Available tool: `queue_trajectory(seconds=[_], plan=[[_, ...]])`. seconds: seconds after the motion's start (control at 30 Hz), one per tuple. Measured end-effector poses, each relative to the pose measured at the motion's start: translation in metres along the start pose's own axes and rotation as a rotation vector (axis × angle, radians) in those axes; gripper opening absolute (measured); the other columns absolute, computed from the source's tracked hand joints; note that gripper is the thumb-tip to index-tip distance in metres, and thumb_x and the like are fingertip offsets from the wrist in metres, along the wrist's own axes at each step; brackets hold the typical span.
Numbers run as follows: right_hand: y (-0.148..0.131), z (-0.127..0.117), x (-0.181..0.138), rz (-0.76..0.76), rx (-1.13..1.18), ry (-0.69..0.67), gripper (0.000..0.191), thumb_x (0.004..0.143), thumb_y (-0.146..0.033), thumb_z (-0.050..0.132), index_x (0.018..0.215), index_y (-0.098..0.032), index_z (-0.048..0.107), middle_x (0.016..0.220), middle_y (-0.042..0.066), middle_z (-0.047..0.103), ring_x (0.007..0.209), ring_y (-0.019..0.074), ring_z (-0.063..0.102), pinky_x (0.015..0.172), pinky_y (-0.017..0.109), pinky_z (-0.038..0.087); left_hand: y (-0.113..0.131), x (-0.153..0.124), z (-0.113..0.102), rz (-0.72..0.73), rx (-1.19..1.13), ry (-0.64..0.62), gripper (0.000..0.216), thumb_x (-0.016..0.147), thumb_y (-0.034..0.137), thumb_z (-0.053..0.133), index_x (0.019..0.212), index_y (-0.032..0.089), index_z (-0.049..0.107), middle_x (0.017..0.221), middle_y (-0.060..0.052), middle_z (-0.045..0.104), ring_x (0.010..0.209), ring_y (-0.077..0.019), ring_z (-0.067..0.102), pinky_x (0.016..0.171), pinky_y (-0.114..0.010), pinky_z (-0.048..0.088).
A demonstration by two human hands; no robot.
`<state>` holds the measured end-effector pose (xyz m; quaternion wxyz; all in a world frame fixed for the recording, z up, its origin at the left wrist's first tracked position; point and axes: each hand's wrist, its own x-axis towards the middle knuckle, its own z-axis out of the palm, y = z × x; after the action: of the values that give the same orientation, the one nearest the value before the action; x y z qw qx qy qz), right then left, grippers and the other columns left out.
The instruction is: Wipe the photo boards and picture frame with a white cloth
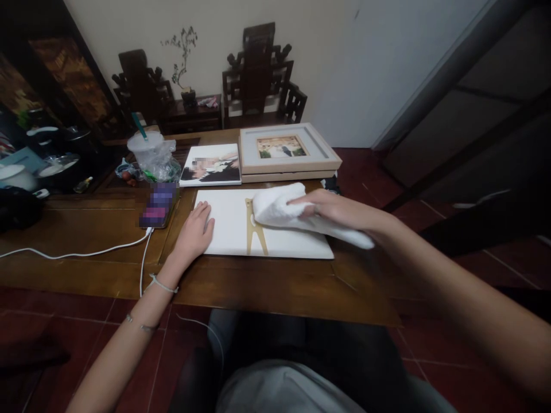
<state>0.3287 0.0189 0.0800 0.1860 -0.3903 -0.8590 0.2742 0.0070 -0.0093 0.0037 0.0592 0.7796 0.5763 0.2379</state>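
On the wooden table lies a flat white panel (228, 229), with a tan Y-shaped stand leg (256, 238) on its upper face. My left hand (196, 229) rests flat on the panel's left end, fingers stretched out. A white cloth (275, 206) is bunched in my right hand (321, 206), over the panel's right half. The cloth covers part of the panel and touches or hangs just beside the tan leg. One end of the cloth trails to the right, past the panel's edge.
Behind the panel lie a photo print (210, 166) and a stack of framed pictures (290, 152). To the left are a phone (159, 205) on a white charging cable (107, 249), a plastic cup (146, 149) with a straw, and a white bowl (17, 176). Dark chairs (258, 74) stand beyond.
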Motion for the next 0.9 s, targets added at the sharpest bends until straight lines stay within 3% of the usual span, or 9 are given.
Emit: queue_trajectory(seconds=[0.13,0.23,0.33,0.43,0.5,0.57,0.67,0.77,0.9], plan=[[-0.008,0.02,0.039,0.071,-0.032,0.102,0.028,0.08,-0.02,0.04,0.086,-0.018,0.068,0.105,0.012,0.073,0.1,0.0312,0.061,0.092,0.046,0.045,0.0,0.001,-0.001,0.002,0.0,-0.013,0.044,0.096,0.025,0.04,0.133,0.004,0.054,0.148,-0.023,0.048,0.144,-0.0292,0.039,0.12,-0.047,0.031],[-0.024,0.043,0.047,0.067,-0.062,0.119,0.035,0.085,-0.018,0.037,0.099,-0.019,0.069,0.111,0.011,0.073,0.105,0.0327,0.063,0.096,0.05,0.044,-0.001,0.001,-0.001,0.005,0.003,-0.01,0.045,0.096,0.025,0.041,0.133,0.003,0.054,0.148,-0.022,0.049,0.144,-0.0283,0.039,0.12,-0.046,0.031],[-0.04,0.063,0.031,0.027,-0.136,0.048,0.042,0.085,-0.013,0.037,0.113,-0.017,0.068,0.122,0.014,0.069,0.123,0.0373,0.056,0.106,0.063,0.033,-0.001,0.001,0.0,0.011,-0.001,0.004,0.045,0.096,0.025,0.041,0.133,0.005,0.054,0.148,-0.021,0.05,0.144,-0.0281,0.04,0.12,-0.047,0.032],[-0.054,0.072,-0.002,-0.046,-0.162,-0.052,0.042,0.083,-0.011,0.041,0.113,-0.017,0.068,0.133,0.017,0.063,0.139,0.0389,0.041,0.111,0.071,0.021,0.0,0.001,0.0,0.013,-0.002,0.0,0.044,0.096,0.026,0.04,0.133,0.006,0.055,0.148,-0.02,0.05,0.144,-0.0283,0.039,0.12,-0.047,0.032],[-0.063,0.071,-0.025,-0.095,-0.12,-0.111,0.039,0.08,-0.011,0.044,0.108,-0.02,0.069,0.134,0.016,0.063,0.141,0.0372,0.039,0.113,0.07,0.018,0.001,0.0,-0.002,0.004,0.001,-0.009,0.044,0.096,0.026,0.04,0.133,0.005,0.055,0.148,-0.02,0.05,0.144,-0.0294,0.039,0.12,-0.048,0.031],[-0.069,0.065,-0.042,-0.132,-0.06,-0.174,0.037,0.078,-0.011,0.045,0.103,-0.023,0.07,0.126,0.011,0.068,0.136,0.0343,0.046,0.116,0.066,0.019,0.003,0.0,-0.003,-0.004,0.002,-0.015,0.044,0.096,0.026,0.04,0.133,0.006,0.055,0.149,-0.02,0.049,0.144,-0.0299,0.039,0.12,-0.048,0.032],[-0.068,0.055,-0.053,-0.145,-0.014,-0.189,0.033,0.079,-0.013,0.044,0.095,-0.026,0.07,0.099,0.005,0.075,0.113,0.0304,0.065,0.115,0.061,0.028,0.004,0.0,-0.004,-0.009,-0.001,-0.025,0.045,0.096,0.026,0.039,0.133,0.005,0.054,0.149,-0.021,0.048,0.145,-0.0301,0.038,0.12,-0.048,0.03],[-0.051,0.049,-0.044,-0.163,-0.008,-0.087,0.029,0.084,-0.02,0.041,0.089,-0.024,0.069,0.081,0.004,0.072,0.082,0.0271,0.068,0.106,0.059,0.038,0.002,-0.001,-0.002,-0.012,-0.006,-0.019,0.045,0.096,0.025,0.039,0.134,0.006,0.053,0.15,-0.021,0.048,0.145,-0.0297,0.037,0.12,-0.05,0.031],[-0.022,0.051,-0.008,-0.115,-0.055,0.119,0.031,0.085,-0.022,0.037,0.091,-0.022,0.068,0.086,0.005,0.073,0.081,0.0266,0.065,0.105,0.06,0.036,0.001,-0.001,0.001,-0.019,-0.011,-0.008,0.047,0.097,0.026,0.037,0.138,0.007,0.05,0.151,-0.019,0.047,0.146,-0.0284,0.036,0.12,-0.05,0.03]])
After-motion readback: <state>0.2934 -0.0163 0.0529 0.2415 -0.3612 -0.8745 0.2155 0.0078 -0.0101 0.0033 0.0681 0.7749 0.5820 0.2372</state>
